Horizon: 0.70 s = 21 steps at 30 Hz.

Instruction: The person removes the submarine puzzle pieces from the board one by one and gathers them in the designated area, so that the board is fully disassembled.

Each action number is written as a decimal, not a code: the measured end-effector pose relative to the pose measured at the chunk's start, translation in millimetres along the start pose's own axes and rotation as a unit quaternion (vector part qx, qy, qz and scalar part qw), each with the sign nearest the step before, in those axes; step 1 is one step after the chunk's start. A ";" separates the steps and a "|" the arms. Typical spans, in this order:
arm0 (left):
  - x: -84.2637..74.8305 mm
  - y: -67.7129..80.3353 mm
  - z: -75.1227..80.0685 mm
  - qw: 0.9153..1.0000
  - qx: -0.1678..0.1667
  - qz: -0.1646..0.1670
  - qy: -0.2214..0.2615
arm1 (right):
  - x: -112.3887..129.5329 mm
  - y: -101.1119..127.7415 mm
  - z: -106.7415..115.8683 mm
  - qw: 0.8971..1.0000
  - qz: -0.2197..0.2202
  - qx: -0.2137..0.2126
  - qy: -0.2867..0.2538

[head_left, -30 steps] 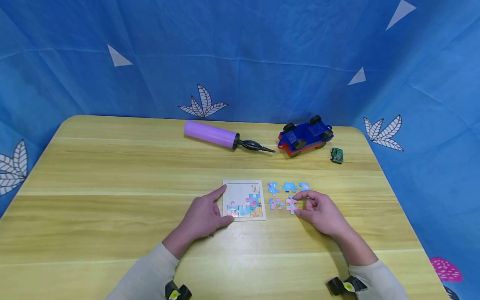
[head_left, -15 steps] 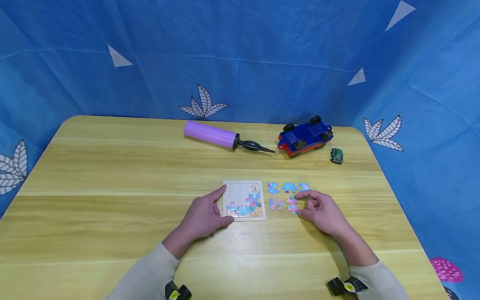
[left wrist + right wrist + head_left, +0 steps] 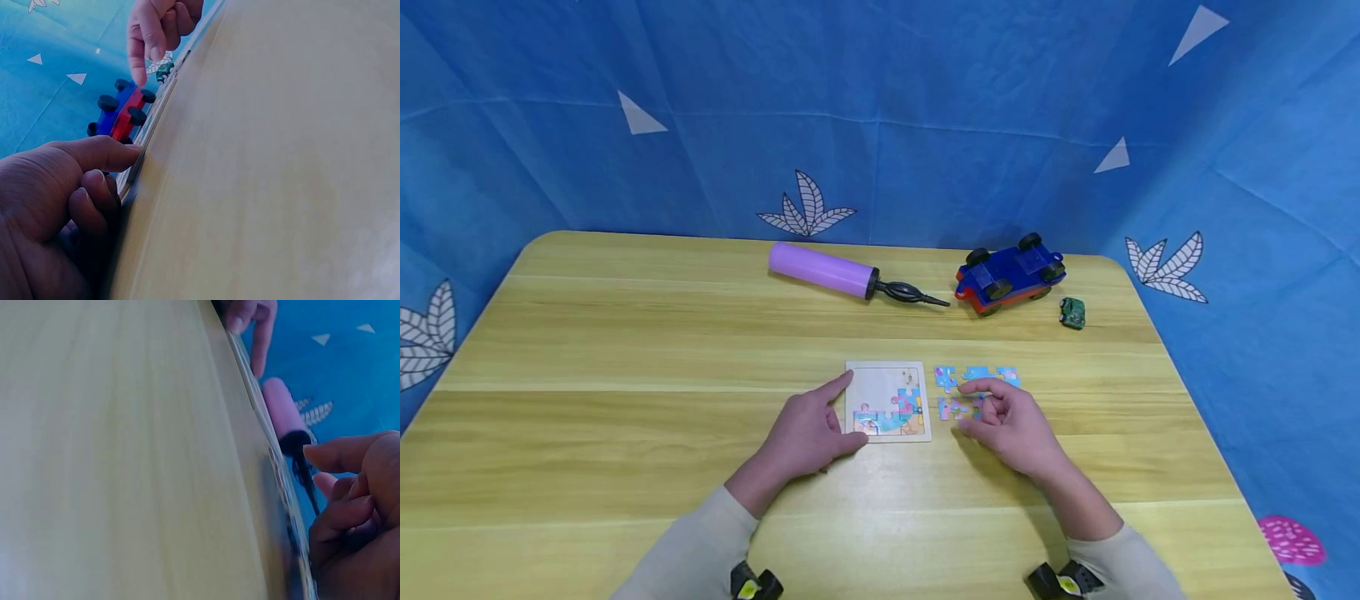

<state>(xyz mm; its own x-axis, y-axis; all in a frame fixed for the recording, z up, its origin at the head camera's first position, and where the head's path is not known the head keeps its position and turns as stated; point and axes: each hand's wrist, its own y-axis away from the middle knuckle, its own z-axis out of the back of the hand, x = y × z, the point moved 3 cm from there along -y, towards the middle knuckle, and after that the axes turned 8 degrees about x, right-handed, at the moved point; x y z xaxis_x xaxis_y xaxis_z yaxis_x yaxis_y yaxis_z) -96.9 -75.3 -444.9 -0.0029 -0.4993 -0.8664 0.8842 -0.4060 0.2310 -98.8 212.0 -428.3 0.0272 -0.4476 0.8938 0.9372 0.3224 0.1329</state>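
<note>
A square puzzle board (image 3: 880,383) lies on the yellow wooden table (image 3: 625,350), with several pieces (image 3: 891,418) fitted along its near edge. My left hand (image 3: 827,421) rests at the board's near left corner, index finger along the left edge and thumb at the bottom edge. Loose blue and pink pieces (image 3: 945,377) lie just right of the board. Over them my right hand (image 3: 981,410) pinches a pink and blue piece (image 3: 976,407) between thumb and fingers, mostly hiding it. The left wrist view shows my left hand (image 3: 81,187) against the board's edge.
A purple hand pump (image 3: 823,268) with a black nozzle lies at the back. To its right are an overturned blue and red toy car (image 3: 1011,271) and a small green object (image 3: 1072,312). Blue cloth surrounds the table.
My right hand has shifted left, toward the board, and now covers the spot where the pink piece lay. The left hand and board have not moved.
</note>
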 end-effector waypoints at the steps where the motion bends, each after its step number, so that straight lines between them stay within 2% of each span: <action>1: -0.1 0.0 -0.2 1.000 0.000 -0.001 -0.001 | 1.5 -0.9 -2.9 1.000 0.004 0.001 -0.001; 14: 1.1 -0.3 0.0 1.000 -0.003 -0.004 -0.008 | 16.0 -13.6 -30.0 0.999 0.023 0.022 -0.013; 21: 2.2 -0.9 0.1 1.000 -0.001 -0.005 -0.010 | 23.9 -21.1 -43.2 1.000 0.017 0.022 0.006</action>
<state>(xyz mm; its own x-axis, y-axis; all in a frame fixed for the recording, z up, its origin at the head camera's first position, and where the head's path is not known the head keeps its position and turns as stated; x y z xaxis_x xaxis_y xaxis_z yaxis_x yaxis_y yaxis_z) -97.7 -76.1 -447.0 -0.0217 -0.5110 -0.8593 0.8849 -0.4098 0.2213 -102.9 158.5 -428.2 0.0630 -0.4467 0.8925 0.9195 0.3737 0.1222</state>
